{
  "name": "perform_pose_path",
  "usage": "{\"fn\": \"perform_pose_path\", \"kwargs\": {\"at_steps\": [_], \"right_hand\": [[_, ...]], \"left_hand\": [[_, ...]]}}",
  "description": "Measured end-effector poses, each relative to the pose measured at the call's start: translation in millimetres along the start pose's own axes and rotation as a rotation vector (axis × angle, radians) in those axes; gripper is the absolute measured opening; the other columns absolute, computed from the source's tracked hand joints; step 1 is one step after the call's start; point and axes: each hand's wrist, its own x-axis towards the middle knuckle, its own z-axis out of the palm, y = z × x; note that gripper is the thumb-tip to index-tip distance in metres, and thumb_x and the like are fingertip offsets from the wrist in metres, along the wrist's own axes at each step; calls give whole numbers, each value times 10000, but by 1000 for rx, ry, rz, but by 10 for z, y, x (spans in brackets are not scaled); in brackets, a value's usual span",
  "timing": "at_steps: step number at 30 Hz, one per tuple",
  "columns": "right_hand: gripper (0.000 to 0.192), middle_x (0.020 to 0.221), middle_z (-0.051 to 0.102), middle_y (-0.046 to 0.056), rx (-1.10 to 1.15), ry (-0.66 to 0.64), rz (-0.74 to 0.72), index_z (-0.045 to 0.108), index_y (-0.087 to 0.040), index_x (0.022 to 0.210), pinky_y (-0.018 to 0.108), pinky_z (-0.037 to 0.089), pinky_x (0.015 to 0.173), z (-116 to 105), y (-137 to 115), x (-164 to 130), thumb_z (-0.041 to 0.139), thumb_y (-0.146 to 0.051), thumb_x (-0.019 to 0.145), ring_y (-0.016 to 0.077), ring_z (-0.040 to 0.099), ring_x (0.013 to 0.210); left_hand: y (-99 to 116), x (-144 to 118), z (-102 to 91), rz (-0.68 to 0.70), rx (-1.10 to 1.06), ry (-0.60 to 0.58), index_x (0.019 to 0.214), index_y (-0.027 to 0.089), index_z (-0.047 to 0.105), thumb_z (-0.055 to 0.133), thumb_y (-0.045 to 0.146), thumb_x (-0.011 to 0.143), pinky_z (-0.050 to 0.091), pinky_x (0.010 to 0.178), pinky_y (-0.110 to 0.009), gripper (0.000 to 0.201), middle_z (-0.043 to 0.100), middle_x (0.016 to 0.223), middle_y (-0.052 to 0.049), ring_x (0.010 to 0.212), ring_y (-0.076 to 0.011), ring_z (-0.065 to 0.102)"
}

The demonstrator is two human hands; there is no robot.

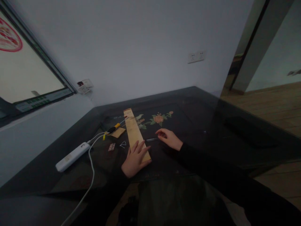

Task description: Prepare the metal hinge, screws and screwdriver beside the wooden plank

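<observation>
My left hand (135, 160) lies with fingers spread on the near end of a long, pale wooden board (134, 128), which points away from me across the dark table. To the right of the board, my right hand (171, 139) hovers low over the tabletop. Its fingers are curled toward the thumb; whatever may be between them is too small to see. Left of the board are a yellow-and-black screwdriver (113, 128), a smaller wooden piece (118, 132), what looks like a pair of small hinges (111, 147) with holes, and several thin screws (123, 144).
A white power strip (72, 156) sits on the left, its white cable (92, 163) running over the near edge. The dark table (207, 125) bears a painted flower (158, 119). A black flat object (250, 131) is at the right. The wall has sockets (196, 57).
</observation>
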Motion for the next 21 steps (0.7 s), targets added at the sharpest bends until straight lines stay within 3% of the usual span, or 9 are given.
{"fn": "perform_pose_path", "kwargs": {"at_steps": [3, 14, 18, 21], "right_hand": [[198, 886, 614, 49, -1, 0, -8, 631, -146, 979, 278, 452, 711, 0, 4, -3, 544, -158, 802, 141, 571, 805], [199, 893, 619, 53, -17, 4, -5, 639, -148, 969, 278, 454, 699, -15, 18, 9, 546, -157, 793, 145, 577, 801], [203, 909, 626, 60, 7, 26, -3, 638, -152, 976, 295, 465, 711, -26, 22, 23, 542, -189, 801, 157, 586, 817], [245, 997, 637, 88, 82, 116, -14, 634, -156, 1016, 334, 480, 787, -54, -6, 55, 535, -301, 846, 182, 594, 905]], "left_hand": [[-10, 29, 33, 12, 3, 17, 1404, 332, 431, 502, 518, 880, 283, 1092, -611, 561, 263, 1567, -58, 1451, -353, 163], [-173, 241, 109, -9, -28, 69, 1404, 301, 435, 506, 478, 888, 260, 1081, -640, 550, 275, 1560, -90, 1443, -375, 174], [-92, 219, 29, -49, -127, 75, 1417, 300, 412, 533, 448, 875, 168, 1088, -680, 575, 282, 1556, -99, 1446, -370, 169], [103, 322, -113, 31, -371, 196, 1388, 279, 451, 519, 411, 884, 114, 1149, -593, 525, 362, 1518, -92, 1439, -301, 235]]}}
